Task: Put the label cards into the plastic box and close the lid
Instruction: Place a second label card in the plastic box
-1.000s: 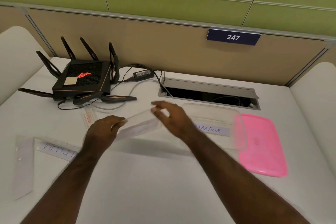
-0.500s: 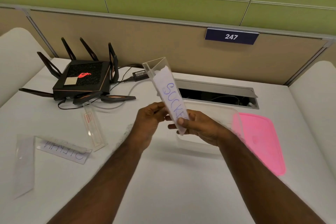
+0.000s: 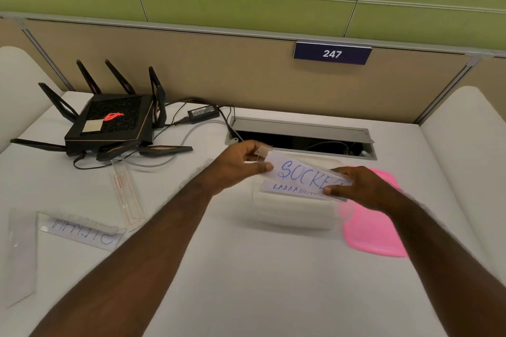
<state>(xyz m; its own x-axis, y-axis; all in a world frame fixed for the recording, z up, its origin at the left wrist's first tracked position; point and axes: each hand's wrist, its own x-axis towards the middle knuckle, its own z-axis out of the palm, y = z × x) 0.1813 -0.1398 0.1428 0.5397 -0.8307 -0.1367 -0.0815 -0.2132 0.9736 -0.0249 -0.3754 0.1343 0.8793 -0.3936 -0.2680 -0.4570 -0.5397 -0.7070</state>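
Both hands hold a clear label card (image 3: 299, 172) with blue handwriting, level over the open clear plastic box (image 3: 290, 210). My left hand (image 3: 241, 163) pinches its left end and my right hand (image 3: 361, 189) grips its right end. Inside the box lies another card reading LABRADOR (image 3: 290, 188). The pink lid (image 3: 372, 230) lies flat on the desk to the right of the box, partly hidden by my right wrist. More label cards rest on the desk at the left: one with upside-down writing (image 3: 82, 232), a clear one with red print (image 3: 127, 197), and a blank clear one (image 3: 20, 254).
A black router (image 3: 112, 120) with antennas and its power brick (image 3: 204, 112) and cables sit at the back left. An open cable hatch (image 3: 301, 137) lies in the desk just behind the box. A partition wall with a 247 plate (image 3: 332, 53) bounds the back.
The card stood upright between my hands half a second ago; now it is turned level and lowered over the box. One second ago my hands were lifting it off the desk, further left.
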